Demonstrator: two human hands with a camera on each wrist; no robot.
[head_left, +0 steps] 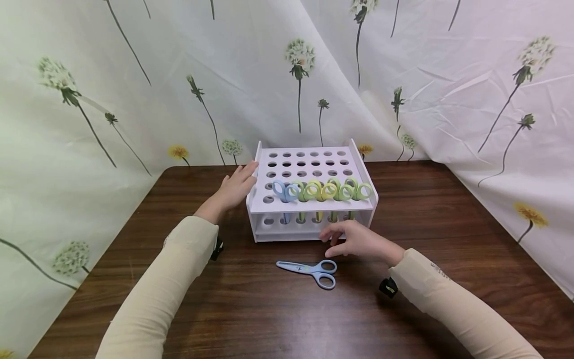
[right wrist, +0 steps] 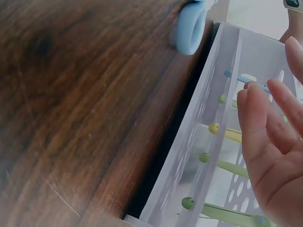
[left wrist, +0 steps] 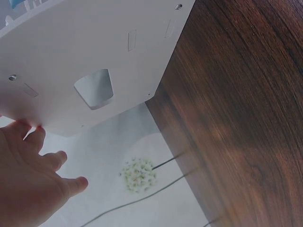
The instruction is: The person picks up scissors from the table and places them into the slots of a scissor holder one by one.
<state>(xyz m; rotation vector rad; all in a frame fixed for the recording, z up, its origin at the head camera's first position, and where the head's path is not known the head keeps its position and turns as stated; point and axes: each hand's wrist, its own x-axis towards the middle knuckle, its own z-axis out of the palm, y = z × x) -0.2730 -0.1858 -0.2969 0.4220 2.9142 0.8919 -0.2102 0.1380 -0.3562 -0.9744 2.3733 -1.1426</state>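
A white rack point(head_left: 309, 154) with rows of round holes stands on the table. Several scissors stand upright in its front row: blue scissors point(head_left: 285, 194) at the left, then green, yellow scissors point(head_left: 321, 193) and green scissors point(head_left: 360, 193) at the right. My left hand point(head_left: 235, 187) touches the top edge of the rack's left side panel point(left wrist: 57, 80). One pair of blue scissors point(head_left: 309, 270) lies flat before the rack, blades pointing left. Just above its handles, my right hand point(head_left: 356, 242) hovers with bent, loose fingers and holds nothing.
The dark wooden table point(head_left: 251, 319) runs around the rack. Behind and beside it hangs a white curtain point(head_left: 251, 75) printed with dandelions. Black devices sit at both wrists, including a wrist camera point(head_left: 388, 287) under the right one.
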